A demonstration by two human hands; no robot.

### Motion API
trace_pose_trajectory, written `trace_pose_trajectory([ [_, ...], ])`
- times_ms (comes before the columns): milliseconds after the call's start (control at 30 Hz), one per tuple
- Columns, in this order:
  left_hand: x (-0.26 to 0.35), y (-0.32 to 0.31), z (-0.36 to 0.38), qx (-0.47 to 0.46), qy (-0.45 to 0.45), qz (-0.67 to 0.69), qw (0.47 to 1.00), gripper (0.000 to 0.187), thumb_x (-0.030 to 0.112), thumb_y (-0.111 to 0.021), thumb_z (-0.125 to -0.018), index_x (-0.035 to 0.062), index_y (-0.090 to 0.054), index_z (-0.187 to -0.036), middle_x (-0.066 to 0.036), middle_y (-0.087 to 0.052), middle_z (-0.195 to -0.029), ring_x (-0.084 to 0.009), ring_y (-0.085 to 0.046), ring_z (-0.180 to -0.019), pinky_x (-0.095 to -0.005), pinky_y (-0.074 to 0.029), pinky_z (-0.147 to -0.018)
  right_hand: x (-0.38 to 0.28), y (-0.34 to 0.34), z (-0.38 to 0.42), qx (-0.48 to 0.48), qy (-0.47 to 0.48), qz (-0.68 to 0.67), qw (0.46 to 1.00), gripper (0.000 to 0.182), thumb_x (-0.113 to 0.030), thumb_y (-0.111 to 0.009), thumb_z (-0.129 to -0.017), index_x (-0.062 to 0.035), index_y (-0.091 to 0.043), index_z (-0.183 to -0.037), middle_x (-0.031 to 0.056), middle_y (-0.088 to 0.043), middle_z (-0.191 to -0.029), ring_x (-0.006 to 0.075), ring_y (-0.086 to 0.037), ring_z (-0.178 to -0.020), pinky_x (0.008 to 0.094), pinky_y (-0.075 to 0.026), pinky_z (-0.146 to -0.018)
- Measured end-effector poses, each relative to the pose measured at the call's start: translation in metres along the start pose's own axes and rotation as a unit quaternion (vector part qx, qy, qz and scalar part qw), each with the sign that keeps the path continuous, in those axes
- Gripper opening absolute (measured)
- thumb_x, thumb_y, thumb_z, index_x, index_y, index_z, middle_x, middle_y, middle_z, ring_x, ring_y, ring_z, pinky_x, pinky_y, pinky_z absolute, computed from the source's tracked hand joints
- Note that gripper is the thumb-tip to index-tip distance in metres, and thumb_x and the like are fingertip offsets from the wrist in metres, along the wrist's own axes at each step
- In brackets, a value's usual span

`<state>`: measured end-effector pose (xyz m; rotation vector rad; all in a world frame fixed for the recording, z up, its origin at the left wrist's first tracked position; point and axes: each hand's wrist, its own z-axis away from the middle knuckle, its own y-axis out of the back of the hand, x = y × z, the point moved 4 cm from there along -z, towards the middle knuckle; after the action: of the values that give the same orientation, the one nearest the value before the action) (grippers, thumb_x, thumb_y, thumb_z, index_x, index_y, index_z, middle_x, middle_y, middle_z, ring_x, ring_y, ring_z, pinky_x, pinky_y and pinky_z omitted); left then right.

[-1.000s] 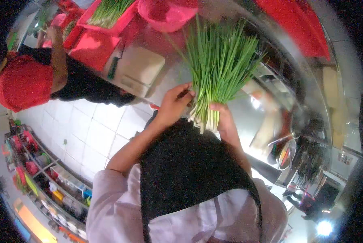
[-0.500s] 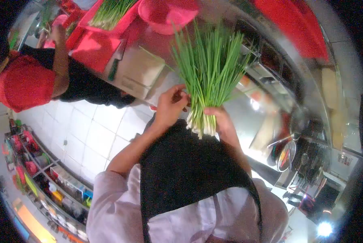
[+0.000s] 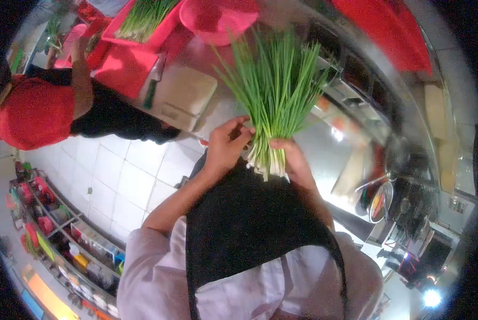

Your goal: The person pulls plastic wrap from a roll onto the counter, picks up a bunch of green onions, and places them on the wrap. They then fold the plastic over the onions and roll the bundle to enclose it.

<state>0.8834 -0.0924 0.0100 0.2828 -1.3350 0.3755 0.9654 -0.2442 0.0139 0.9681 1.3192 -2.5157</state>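
A thick bunch of scallions [image 3: 273, 101] stands fanned out in front of my black apron, green tips away from me and white root ends toward me. My right hand [image 3: 296, 160] wraps around its lower right side, thumb across the white stems. At the lower left edge of the bunch is my left hand [image 3: 229, 143], its fingers bent and drawn together against the outer stalks. Whatever lies between those fingertips is too small to make out.
A cutting board [image 3: 188, 93] and a green-handled knife [image 3: 152, 88] lie on the counter. Beyond are a pink basin [image 3: 217, 21] and a red tray [image 3: 161, 34] of more scallions. A person in a red cap [image 3: 36, 112] works at left. A shelf [image 3: 63, 221] stands behind.
My left fingers have shifted slightly right, closer against the stalks. A stalk that jutted out to the left over the board no longer shows there. My right hand keeps its hold.
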Motion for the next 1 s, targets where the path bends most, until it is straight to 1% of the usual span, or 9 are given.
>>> trace_pose_trajectory([
  [100, -0.006, -0.003, 0.002, 0.016, 0.004, 0.04, 0.999, 0.036, 0.014, -0.067, -0.098, -0.0085, -0.064, -0.125, -0.005, -0.069, -0.085, -0.0126, -0.063, -0.074, -0.0289, -0.052, -0.071, -0.007, -0.005, 0.002, -0.022, -0.001, 0.021, 1.0, 0.062, -0.009, -0.071, -0.082, 0.0057, -0.052, -0.139, 0.0183, -0.069, -0.127, 0.0268, -0.073, -0.099, 0.0394, -0.061, -0.088],
  [200, 0.0, -0.006, 0.008, 0.0, -0.018, -0.091, 0.996, 0.042, 0.024, -0.058, -0.104, -0.0085, -0.06, -0.131, -0.013, -0.068, -0.1, -0.0216, -0.065, -0.089, -0.0345, -0.052, -0.085, -0.006, -0.005, 0.002, 0.024, -0.01, 0.044, 0.999, 0.059, -0.008, -0.073, -0.082, 0.0047, -0.055, -0.136, 0.0164, -0.071, -0.121, 0.0258, -0.073, -0.096, 0.0384, -0.061, -0.086],
  [267, 0.001, -0.014, 0.011, -0.014, -0.093, -0.101, 0.99, 0.047, 0.03, -0.047, -0.109, -0.0083, -0.056, -0.136, -0.021, -0.06, -0.116, -0.0295, -0.06, -0.108, -0.0379, -0.045, -0.101, 0.002, 0.009, -0.006, 0.055, 0.002, 0.059, 0.997, 0.056, -0.008, -0.074, -0.082, 0.0039, -0.056, -0.134, 0.0148, -0.071, -0.118, 0.0248, -0.073, -0.095, 0.0385, -0.061, -0.085],
  [300, -0.007, -0.015, 0.012, -0.028, -0.044, -0.036, 0.998, 0.052, 0.032, -0.044, -0.11, -0.0073, -0.048, -0.144, -0.027, -0.052, -0.134, -0.0352, -0.05, -0.129, -0.0382, -0.037, -0.112, 0.005, 0.015, -0.008, 0.086, 0.013, 0.074, 0.993, 0.054, -0.007, -0.075, -0.082, 0.0032, -0.058, -0.132, 0.0132, -0.072, -0.114, 0.0238, -0.072, -0.094, 0.0386, -0.061, -0.083],
  [400, -0.016, -0.03, 0.007, -0.088, -0.035, -0.003, 0.996, 0.061, 0.036, -0.042, -0.11, -0.0067, -0.032, -0.153, -0.031, -0.041, -0.149, -0.042, -0.04, -0.142, -0.0419, -0.032, -0.117, 0.004, 0.014, -0.01, 0.106, 0.063, 0.081, 0.989, 0.048, -0.007, -0.075, -0.084, 0.002, -0.06, -0.129, 0.0104, -0.072, -0.109, 0.0223, -0.072, -0.093, 0.0378, -0.06, -0.083],
  [500, -0.001, -0.031, 0.005, -0.128, -0.081, -0.123, 0.981, 0.064, 0.033, -0.038, -0.111, -0.0029, -0.018, -0.16, -0.026, -0.028, -0.162, -0.0351, -0.029, -0.151, -0.0403, -0.024, -0.123, 0.005, 0.025, -0.012, 0.093, 0.054, 0.07, 0.992, 0.048, -0.009, -0.075, -0.085, 0.0012, -0.06, -0.129, 0.0109, -0.072, -0.11, 0.0222, -0.071, -0.095, 0.0365, -0.059, -0.085],
  [600, 0.003, -0.035, 0.003, -0.145, -0.107, -0.174, 0.968, 0.079, 0.045, -0.036, -0.109, -0.0091, -0.007, -0.158, -0.036, -0.02, -0.16, -0.0485, -0.023, -0.15, -0.0488, -0.021, -0.124, 0.007, 0.03, -0.009, 0.096, 0.049, 0.088, 0.99, 0.048, -0.011, -0.076, -0.086, 0.0005, -0.06, -0.129, 0.0105, -0.072, -0.109, 0.0223, -0.071, -0.096, 0.0357, -0.058, -0.086],
  [900, -0.01, -0.041, 0.009, -0.23, -0.104, -0.399, 0.881, 0.101, 0.067, -0.032, -0.102, -0.0162, -0.01, -0.155, -0.042, -0.011, -0.16, -0.0537, -0.007, -0.152, -0.0597, -0.003, -0.124, 0.011, 0.002, -0.006, 0.048, 0.069, 0.078, 0.993, 0.052, -0.009, -0.074, -0.087, 0.0004, -0.057, -0.135, 0.0103, -0.066, -0.127, 0.0215, -0.066, -0.111, 0.0344, -0.052, -0.096],
  [1000, 0.004, -0.043, 0.008, -0.186, -0.143, -0.474, 0.848, 0.091, 0.058, -0.039, -0.104, -0.011, -0.01, -0.156, -0.039, -0.018, -0.159, -0.053, -0.016, -0.15, -0.0549, -0.014, -0.125, 0.006, -0.006, -0.005, 0.066, 0.095, 0.013, 0.993, 0.05, -0.013, -0.074, -0.087, 0.0003, -0.059, -0.133, 0.0108, -0.065, -0.129, 0.0223, -0.066, -0.112, 0.034, -0.05, -0.1],
])
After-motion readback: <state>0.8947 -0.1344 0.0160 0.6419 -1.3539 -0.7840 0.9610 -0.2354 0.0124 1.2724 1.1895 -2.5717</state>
